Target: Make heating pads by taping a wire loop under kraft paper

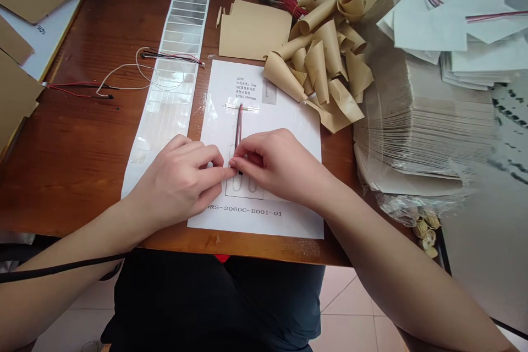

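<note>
Meeting at the lower part of the red-and-black wires (239,126), which lie along the printed sheet (297,113), the right hand (274,159) and left hand (181,179) have their fingertips bunched, but whether either grips the wires cannot be told.

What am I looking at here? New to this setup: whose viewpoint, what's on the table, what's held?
There is no machine: these are a person's own bare left hand and right hand. The single picture comes from a camera worn on that person's head, looking forward and down.

On the wooden table, both hands meet over a printed sheet, at the red and black wires lying on it. The fingers hide whether these are gripped.

To the left runs a label strip with loose wires across it. Beyond the sheet lie brown paper curls, and at right a plastic-wrapped stack.
</note>
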The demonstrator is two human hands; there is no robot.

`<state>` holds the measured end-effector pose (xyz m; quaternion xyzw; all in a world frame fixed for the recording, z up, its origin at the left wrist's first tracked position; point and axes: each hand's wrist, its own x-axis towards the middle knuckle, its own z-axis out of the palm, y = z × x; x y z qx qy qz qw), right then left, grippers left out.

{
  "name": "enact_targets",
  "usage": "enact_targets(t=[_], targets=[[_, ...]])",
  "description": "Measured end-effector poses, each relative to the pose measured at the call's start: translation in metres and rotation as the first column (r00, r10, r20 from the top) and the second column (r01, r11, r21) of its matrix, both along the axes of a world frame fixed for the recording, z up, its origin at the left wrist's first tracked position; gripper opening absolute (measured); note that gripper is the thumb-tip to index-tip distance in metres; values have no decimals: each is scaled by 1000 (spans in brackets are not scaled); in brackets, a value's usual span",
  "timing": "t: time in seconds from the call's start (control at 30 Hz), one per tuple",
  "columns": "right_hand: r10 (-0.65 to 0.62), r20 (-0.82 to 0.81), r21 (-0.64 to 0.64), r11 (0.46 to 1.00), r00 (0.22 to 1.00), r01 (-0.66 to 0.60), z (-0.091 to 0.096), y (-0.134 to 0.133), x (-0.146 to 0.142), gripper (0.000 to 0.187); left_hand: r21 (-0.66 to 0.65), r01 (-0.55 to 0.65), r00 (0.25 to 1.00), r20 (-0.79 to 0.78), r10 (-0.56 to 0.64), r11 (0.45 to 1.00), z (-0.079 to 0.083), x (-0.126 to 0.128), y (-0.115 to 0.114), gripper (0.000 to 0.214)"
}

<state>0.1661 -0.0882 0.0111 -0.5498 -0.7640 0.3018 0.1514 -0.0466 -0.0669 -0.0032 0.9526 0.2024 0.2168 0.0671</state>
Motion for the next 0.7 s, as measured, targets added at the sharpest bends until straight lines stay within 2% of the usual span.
enact_targets(t=[0.23, 0.5, 0.6, 0.7], targets=[[-20, 15, 14, 1000, 1000, 20, 2, 1, -2, 17, 32, 1, 999, -51, 1, 999, 1, 1, 0, 25], [-168, 17, 18, 986, 986, 168, -3, 2, -10, 24, 62, 11, 997, -80, -6, 998, 4, 2, 0, 24], [-272, -34, 44, 961, 962, 273, -5, 2, -7, 31, 50, 8, 997, -76, -4, 999, 3, 2, 0, 23], [-304, -140, 24, 951, 942, 310, -2, 4, -3, 33, 58, 7, 998, -70, -3, 998, 3, 1, 0, 23]])
